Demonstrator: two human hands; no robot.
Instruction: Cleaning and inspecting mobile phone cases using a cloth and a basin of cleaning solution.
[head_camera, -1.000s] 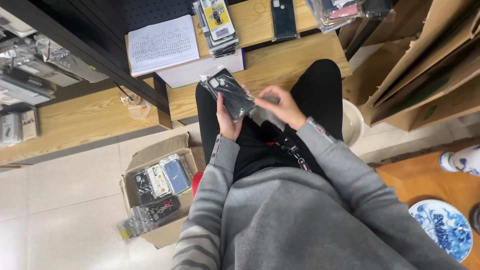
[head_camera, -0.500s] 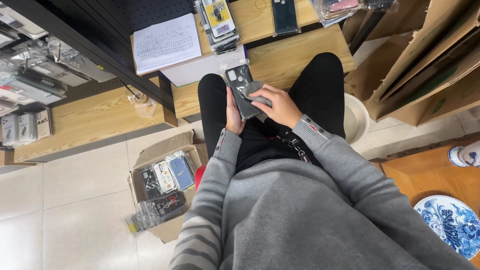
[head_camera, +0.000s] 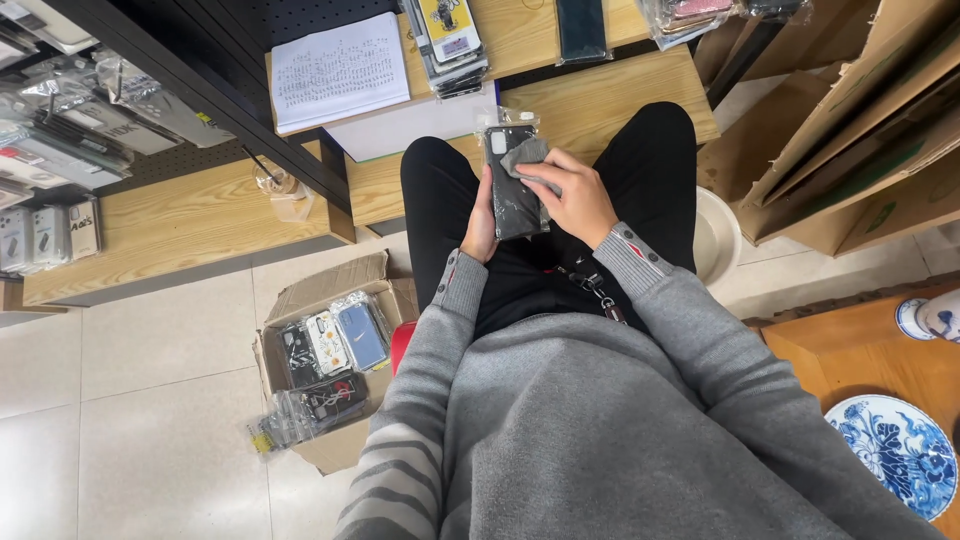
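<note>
Head view looks down at a seated person in a grey sweater, both hands over the lap; left hand is curled round the near end of a dark phone case in a clear plastic sleeve, gripping it upright-ish; right hand is closed on a small grey cloth, pressed flat on the case's far half, just below the camera cut-out. To do the wipe well, as I judge it: keep the left hand firm at the bottom edge so the sleeve doesn't slide; run the cloth w/ flat fingers along the length, not in dabs; mind the loose sleeve top, which could crumple. Cardboard box of more packed cases sits on the floor near left; a paper sheet and a stack of packed cases lie on the wooden table far side; blue-and-white plate near right. Vs 0.5 s ago: case is turned more lengthwise, away from the body, raised a bit toward the table; right hand has moved from the case's side to on top, cloth now showing; 1 s ago the case was tilted left, right hand only at its edge.
</note>
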